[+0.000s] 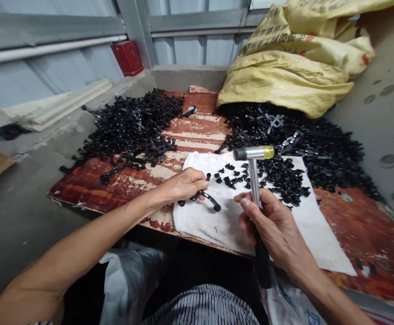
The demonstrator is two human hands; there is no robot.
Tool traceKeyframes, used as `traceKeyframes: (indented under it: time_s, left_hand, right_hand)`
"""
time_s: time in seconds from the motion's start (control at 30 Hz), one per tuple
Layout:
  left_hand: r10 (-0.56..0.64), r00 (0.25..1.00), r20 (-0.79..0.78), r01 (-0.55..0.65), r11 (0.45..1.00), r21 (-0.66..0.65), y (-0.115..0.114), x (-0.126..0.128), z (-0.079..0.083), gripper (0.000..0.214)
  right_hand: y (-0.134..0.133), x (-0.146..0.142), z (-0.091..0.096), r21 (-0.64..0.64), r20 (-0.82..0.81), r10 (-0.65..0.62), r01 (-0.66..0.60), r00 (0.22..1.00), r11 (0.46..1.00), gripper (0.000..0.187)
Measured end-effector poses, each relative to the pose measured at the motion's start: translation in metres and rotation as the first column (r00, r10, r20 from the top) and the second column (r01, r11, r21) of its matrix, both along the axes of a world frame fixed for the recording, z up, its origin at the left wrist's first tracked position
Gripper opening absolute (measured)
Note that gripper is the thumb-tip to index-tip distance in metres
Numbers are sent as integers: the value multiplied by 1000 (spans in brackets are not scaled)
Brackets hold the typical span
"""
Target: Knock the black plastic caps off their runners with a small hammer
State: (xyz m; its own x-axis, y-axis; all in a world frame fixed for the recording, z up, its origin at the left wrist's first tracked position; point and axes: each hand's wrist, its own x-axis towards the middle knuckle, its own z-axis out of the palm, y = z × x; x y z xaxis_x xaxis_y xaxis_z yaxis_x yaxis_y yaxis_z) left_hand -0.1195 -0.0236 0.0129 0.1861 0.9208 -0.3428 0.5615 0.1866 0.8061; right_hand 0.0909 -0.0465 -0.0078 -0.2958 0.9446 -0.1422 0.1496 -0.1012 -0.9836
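Note:
My left hand (188, 184) is closed around a curved black bracket (212, 201) with round knobs at its ends, just above a white cloth (200, 221). The fingers cover the bracket's middle. In my right hand (267, 216) is a mallet (253, 169), upright, with a metal shaft, a black handle below, and a head that is black on one end and yellow on the other. Small black caps (285, 180) lie scattered on the cloth behind the mallet, thickest towards the right.
A heap of black brackets (136, 122) covers the worn red board (197, 131) at the left. More black parts (332, 153) are piled at the right, beneath a yellow woven sack (285, 81). A red box (127, 58) stands by the back wall.

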Motion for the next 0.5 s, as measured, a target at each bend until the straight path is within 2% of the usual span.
traceKeyframes:
  time_s: [0.13,0.33,0.5]
  left_hand:
    - [-46,998,31,47,997,-52,12,1,0,20]
    - [-73,994,-87,79,994,76,33,0,-5,24]
    - [-134,982,-134,151,980,126,37,-3,-11,24]
  right_hand:
    - [-5,11,-13,-62,-65,-57,53,996,997,40]
    - [-6,14,-26,-144,-209,-138,109,968,984,35]
    - [-5,17,-27,-146,-252,-131,97,959,985,33]
